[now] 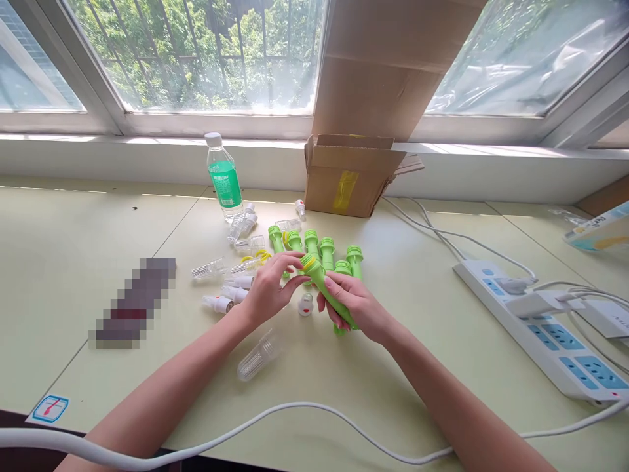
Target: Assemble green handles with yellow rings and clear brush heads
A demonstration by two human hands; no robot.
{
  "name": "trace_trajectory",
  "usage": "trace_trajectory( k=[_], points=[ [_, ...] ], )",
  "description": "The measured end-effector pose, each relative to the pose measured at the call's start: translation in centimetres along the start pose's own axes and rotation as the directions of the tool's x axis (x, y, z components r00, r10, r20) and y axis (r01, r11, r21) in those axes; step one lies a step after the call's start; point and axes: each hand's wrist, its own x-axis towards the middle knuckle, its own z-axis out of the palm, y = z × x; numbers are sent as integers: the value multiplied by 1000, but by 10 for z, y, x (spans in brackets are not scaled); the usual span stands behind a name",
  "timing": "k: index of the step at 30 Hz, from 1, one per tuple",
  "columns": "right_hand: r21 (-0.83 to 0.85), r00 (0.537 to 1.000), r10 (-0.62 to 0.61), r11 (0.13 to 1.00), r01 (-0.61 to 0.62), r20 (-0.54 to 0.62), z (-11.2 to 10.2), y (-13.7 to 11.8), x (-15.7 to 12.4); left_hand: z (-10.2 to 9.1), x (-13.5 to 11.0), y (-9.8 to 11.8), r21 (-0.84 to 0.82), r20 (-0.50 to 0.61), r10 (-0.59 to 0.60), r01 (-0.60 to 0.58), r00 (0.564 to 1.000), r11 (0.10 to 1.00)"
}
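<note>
A green flashlight tube (330,293) is gripped in my right hand (361,307), tilted with its threaded end up and to the left. A yellow ring (309,263) sits around that threaded end. My left hand (272,288) has its fingers and thumb closed about the ring, at the neck of the tube. Several more green tubes (311,241) stand or lie just behind my hands. Below the tube's neck is a white lamp head (305,305) with a red spot. Nearer me lies a clear ribbed plastic cover (258,356).
Left of my hands lie several clear covers (208,269), white lamp heads (217,303) and loose yellow rings (263,255). A water bottle (225,177) and an open cardboard box (346,176) stand behind. A power strip (540,328) lies right; a white cable (304,405) crosses in front.
</note>
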Motion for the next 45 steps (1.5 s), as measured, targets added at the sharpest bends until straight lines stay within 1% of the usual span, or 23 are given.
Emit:
trace_trajectory(
  k=[4,6,8,14,19,23,26,29,35,40,45],
  points=[
    [-4,998,52,999,-52,-40,1,2,-1,1,-1,0,-14,-4,-10,10,1000,1000],
    [-21,995,65,998,-66,-77,2,3,-1,1,-1,0,-27,-6,-24,24,1000,999],
    [-30,994,67,997,-70,-90,3,4,-1,1,-2,0,-32,-4,-39,39,999,999],
    [9,997,10,1000,-9,-73,5,1,-1,1,-2,1,-32,11,-65,65,998,997],
    [-25,998,-18,1000,17,-57,3,1,0,-2,0,4,-50,5,-43,44,999,998],
    [-20,998,-50,999,50,-29,1,1,1,-4,0,7,-96,48,-30,35,998,995],
    [13,999,-44,999,44,-12,1,0,-1,-3,-1,7,-117,83,-37,46,996,992],
    [17,1000,-6,1000,6,-14,3,-1,-2,-1,-1,4,-111,61,-40,46,997,993],
    [-37,996,47,998,-50,-81,4,0,-1,0,0,1,-63,-3,-10,10,1000,998],
    [-20,995,51,998,-53,-87,4,0,-1,0,0,1,-57,-14,-8,7,1000,998],
    [-8,997,-5,1000,4,-81,3,0,0,-1,1,3,-25,-22,-6,6,1000,1000]
  ],
)
